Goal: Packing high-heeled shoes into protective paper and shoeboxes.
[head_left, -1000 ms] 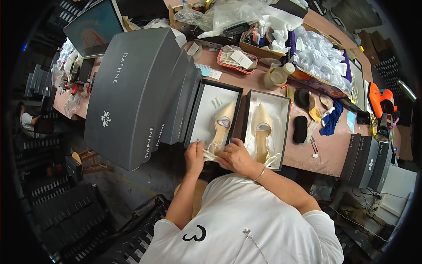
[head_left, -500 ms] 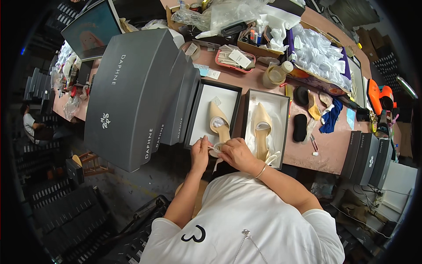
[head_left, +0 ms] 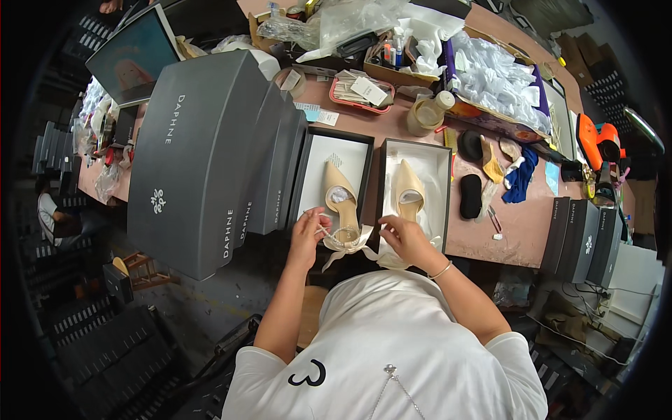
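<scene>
A beige pointed shoe [head_left: 340,189] lies toe-away in a white-lined shoe box lid or tray [head_left: 353,151]. A beaded ankle strap [head_left: 344,236] loops over its heel end, with a pale ribbon bow [head_left: 362,241] on it. My left hand [head_left: 306,234] is closed, pinching the strap's left side between its fingertips. My right hand [head_left: 408,241] is off the strap, fingers bent and apart, with nothing visible in them. It hovers over the near end of a second matching shoe [head_left: 408,187] in a tissue-lined shoe box [head_left: 435,168], hiding that shoe's heel.
Tall dark grey shoe boxes [head_left: 189,168] stand stacked at left; more boxes [head_left: 584,241] stand at right. Behind are a pink basket of tags [head_left: 360,92], a glue jar [head_left: 428,114] and a carton of white tissue [head_left: 494,80]. A black oval pad [head_left: 470,196] and tweezers [head_left: 495,220] lie right.
My right hand has let go of the strap and moved right, toward the second shoe. My left hand has shifted slightly left and stays on the strap. The bow is now uncovered.
</scene>
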